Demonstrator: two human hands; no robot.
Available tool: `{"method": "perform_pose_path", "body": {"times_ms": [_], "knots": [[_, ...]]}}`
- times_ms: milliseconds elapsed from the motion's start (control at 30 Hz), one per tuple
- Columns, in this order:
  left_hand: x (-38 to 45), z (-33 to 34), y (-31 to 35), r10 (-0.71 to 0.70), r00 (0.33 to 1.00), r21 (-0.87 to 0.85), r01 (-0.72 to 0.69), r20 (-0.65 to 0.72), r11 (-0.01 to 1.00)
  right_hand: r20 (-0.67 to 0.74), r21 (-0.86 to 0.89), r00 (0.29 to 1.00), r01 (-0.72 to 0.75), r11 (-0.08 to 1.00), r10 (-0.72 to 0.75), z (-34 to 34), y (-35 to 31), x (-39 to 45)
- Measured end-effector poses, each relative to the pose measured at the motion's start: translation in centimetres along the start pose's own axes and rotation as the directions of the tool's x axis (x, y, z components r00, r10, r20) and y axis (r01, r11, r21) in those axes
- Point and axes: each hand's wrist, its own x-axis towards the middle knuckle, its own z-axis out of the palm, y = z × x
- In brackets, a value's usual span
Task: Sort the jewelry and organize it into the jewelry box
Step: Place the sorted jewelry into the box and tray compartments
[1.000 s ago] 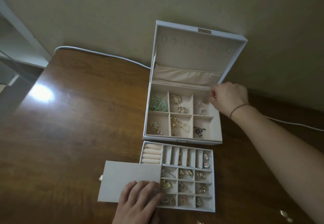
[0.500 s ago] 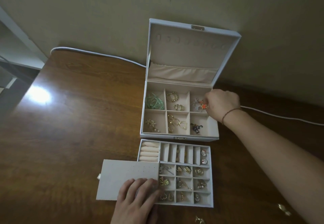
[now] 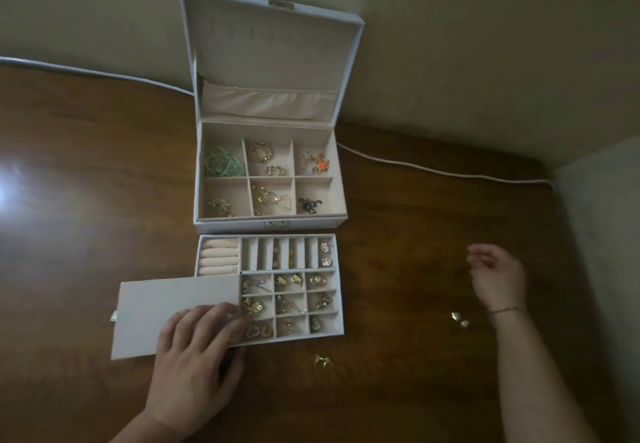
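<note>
On table — jewelry box (image 3: pixel 341 214) open, jewelry-filled | left hand (image 3: pixel 197 356) flat on tray (image 3: pixel 341 304) | right hand (image 3: pixel 498 276) loose, empty

Single head view, looking steeply down, close over table (image 3: pixel 415 269), wall beyond.

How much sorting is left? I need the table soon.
Mostly done: the jewelry box and tray compartments hold pieces. The left hand rests on the tray's cover; the right hand holds nothing visible. Left: gold pieces and on the table.
</note>
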Motion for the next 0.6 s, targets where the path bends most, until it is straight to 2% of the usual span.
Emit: {"method": "perform_pose_path", "body": {"times_ms": [100,233,367,500,600], "knots": [[0.0,0.2,0.3,-0.001,0.999,0.031,0.002,-0.036,1.0,-0.003,-0.007,0.999,-0.054,0.999,0.054,-0.8,5.7,-1.4],[0.0,0.3,0.7,0.004,0.997,0.068,0.002,-0.082,0.998,0.116,-0.095,0.99,-0.068,0.993,0.079,-0.6,8.9,-3.5],[0.0,0.6,0.9,-0.001,0.993,0.088,0.012,-0.121,0.996,0.168,-0.222,0.986,0.059,0.973,-0.021,0.2,9.6,-5.0],[0.0,0.8,0.7,0.005,0.99,0.095,0.009,-0.139,0.995,0.1,-0.267,0.987,0.148,0.952,-0.126,1.1,9.4,-5.7],[0.1,0.8,0.8,0.014,0.988,0.085,-0.001,-0.151,0.996,0.106,-0.278,0.975,0.216,0.936,-0.193,1.6,9.6,-5.8]]}}
